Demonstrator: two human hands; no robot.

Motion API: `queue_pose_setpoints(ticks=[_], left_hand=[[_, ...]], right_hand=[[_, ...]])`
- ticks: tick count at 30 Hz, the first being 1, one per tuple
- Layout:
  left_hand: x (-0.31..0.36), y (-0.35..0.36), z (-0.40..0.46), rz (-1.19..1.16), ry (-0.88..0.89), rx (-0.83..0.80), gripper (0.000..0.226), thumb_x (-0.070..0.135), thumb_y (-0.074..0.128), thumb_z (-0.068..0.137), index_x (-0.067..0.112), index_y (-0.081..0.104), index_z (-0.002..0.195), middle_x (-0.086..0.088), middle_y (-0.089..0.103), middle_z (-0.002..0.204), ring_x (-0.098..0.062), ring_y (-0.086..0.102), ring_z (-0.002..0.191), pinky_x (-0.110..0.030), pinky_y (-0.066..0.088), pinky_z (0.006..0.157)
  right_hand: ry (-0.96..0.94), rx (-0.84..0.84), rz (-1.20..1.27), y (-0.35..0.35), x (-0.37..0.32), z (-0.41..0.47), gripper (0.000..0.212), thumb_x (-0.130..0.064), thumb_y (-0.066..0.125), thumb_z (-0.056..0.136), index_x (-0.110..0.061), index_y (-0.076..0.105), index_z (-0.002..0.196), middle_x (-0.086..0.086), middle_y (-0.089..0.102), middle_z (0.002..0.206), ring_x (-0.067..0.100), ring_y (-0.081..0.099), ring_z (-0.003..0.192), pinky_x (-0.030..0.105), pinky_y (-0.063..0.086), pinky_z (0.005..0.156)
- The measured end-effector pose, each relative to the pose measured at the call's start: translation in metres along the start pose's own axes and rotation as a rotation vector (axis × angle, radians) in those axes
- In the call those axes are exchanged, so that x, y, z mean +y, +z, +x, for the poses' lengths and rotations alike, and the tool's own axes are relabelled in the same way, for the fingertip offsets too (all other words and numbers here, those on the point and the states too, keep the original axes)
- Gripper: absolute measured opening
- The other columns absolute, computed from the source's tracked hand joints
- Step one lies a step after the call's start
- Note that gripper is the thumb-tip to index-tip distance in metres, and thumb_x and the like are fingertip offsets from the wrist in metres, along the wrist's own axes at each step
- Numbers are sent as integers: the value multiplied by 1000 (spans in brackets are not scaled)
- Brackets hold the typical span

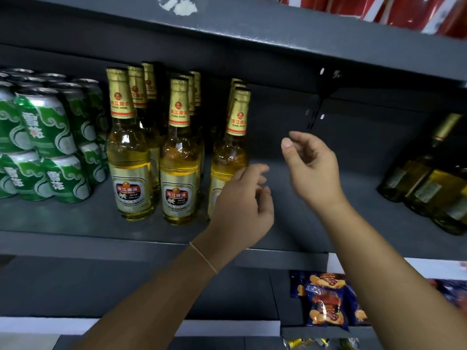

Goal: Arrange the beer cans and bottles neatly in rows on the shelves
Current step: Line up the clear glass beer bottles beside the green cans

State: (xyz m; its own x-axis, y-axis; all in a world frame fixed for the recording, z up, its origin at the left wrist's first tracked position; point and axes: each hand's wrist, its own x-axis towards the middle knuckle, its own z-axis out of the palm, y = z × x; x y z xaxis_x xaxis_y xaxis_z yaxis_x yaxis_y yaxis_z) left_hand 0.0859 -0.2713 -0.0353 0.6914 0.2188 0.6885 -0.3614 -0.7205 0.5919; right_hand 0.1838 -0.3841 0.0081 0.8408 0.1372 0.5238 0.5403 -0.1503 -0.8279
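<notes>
Head view is showing the grey shelf (75,223) taking up most of the frame, carrying the stock in groups. Largest of these, the green cans (43,137) are sitting stacked two high at the left, packed tight in files running back, likely so the labels face out. Just beside them, the clear bottles (130,152) of gold beer are standing upright in three files going front to back; the third file (231,147) is standing slightly apart from the other two, with a bare stretch of shelf to its right. The darker bottles (424,183) at the far right are standing well apart from that group, blurred and leaning with the lens. Red packs (404,13) are sitting on the shelf above, and snack bags (326,299) are lying on the one below.

The left hand (242,205) is hovering in front of the lower part of the third file's front bottle, fingers loosely curled and holding nothing; I cannot tell whether they are touching the glass. The right hand (310,160) is hanging over the bare stretch, fingers relaxed and part-curled, also holding nothing. Both hands seem to be poised to nudge that file into line or fetch more stock.
</notes>
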Motion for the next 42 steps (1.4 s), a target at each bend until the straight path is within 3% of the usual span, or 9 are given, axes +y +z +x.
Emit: queue_pose_setpoints(ticks=[7, 15, 18, 22, 27, 31, 36, 38, 42], left_hand=[[33, 52, 39, -78, 18, -128, 40, 11, 52, 92, 14, 50, 133, -3, 60, 120, -4, 56, 98, -1, 38, 78], [90, 141, 74, -189, -10, -287, 42, 16, 47, 97, 12, 45, 139, -4, 52, 138, -15, 57, 115, -29, 43, 102], [110, 180, 85, -201, 2, -328, 41, 21, 48, 98, 14, 46, 138, -4, 52, 138, -14, 53, 120, -30, 41, 105], [137, 230, 105, -233, -35, -397, 42, 26, 48, 99, 17, 45, 140, 1, 51, 139, -13, 51, 124, -26, 39, 104], [171, 284, 123, -262, -49, -436, 41, 29, 47, 100, 18, 45, 139, 2, 52, 138, -12, 49, 124, -18, 35, 97], [191, 321, 127, -269, -39, -446, 41, 27, 46, 100, 17, 44, 140, 0, 51, 139, -14, 49, 126, -25, 39, 104], [204, 355, 128, -242, -26, -451, 41, 25, 46, 100, 15, 45, 139, -4, 53, 137, -16, 50, 124, -31, 42, 104], [205, 365, 128, -230, -26, -460, 41, 24, 45, 100, 15, 45, 140, -4, 53, 136, -17, 51, 123, -29, 42, 103], [205, 377, 128, -212, -53, -477, 41, 24, 44, 101, 17, 44, 141, -3, 50, 139, -15, 49, 124, -23, 39, 98]], right_hand=[[-9, 105, -79, -73, 14, 6, 24, -23, 64, 97, -11, 65, 118, -9, 66, 92, -5, 61, 85, 12, 48, 78], [-9, 207, -208, -179, 42, 21, 25, -27, 64, 96, -16, 65, 118, -8, 67, 100, 1, 62, 91, 13, 48, 78], [3, 249, -214, -223, 55, 30, 23, -26, 64, 96, -17, 65, 117, -8, 67, 94, 6, 63, 84, 19, 49, 76], [9, 316, -271, -281, 71, 46, 25, -22, 64, 96, -12, 65, 118, -9, 66, 93, -1, 62, 84, 8, 47, 77], [26, 399, -364, -351, 102, 68, 31, -24, 63, 96, -11, 62, 124, -1, 67, 108, 9, 63, 98, 22, 51, 91], [123, 405, -500, -400, 119, 88, 49, -29, 60, 96, -9, 49, 139, 11, 59, 134, 26, 56, 122, 40, 45, 106], [254, 372, -512, -439, 135, 116, 23, -28, 59, 95, -13, 50, 110, 12, 60, 112, 31, 61, 100, 44, 53, 85], [295, 338, -512, -447, 142, 125, 25, -27, 58, 96, -10, 49, 113, 9, 56, 106, 28, 58, 95, 37, 49, 77], [324, 271, -461, -454, 153, 139, 35, -21, 56, 98, -8, 47, 128, 6, 52, 106, 24, 54, 95, 36, 48, 82]])
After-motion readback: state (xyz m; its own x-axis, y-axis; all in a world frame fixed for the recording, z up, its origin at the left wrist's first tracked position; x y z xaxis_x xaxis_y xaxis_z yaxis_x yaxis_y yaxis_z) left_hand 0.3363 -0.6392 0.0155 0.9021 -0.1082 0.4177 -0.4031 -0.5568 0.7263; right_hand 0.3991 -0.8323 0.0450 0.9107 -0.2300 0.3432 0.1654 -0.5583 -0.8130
